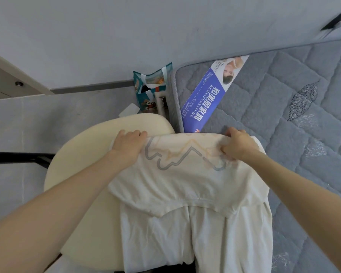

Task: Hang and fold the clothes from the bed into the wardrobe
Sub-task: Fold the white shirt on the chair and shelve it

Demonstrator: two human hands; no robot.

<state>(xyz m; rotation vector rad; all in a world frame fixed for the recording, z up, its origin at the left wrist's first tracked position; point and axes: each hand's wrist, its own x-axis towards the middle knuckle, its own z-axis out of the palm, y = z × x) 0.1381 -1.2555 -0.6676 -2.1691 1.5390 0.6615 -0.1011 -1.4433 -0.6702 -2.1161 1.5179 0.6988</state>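
White printed T-shirt (185, 180), spread across cream cushion (83, 174) and grey mattress (283, 107), gripped at far fold by left hand (129, 143) and right hand (237, 144).

Soft, even, cool indoor light — perhaps from overhead, faint shadows under the white shirt (185, 186), no glare, wide-angle bending of the mattress (283, 95) edge and wall (87, 36) — slight blur far right
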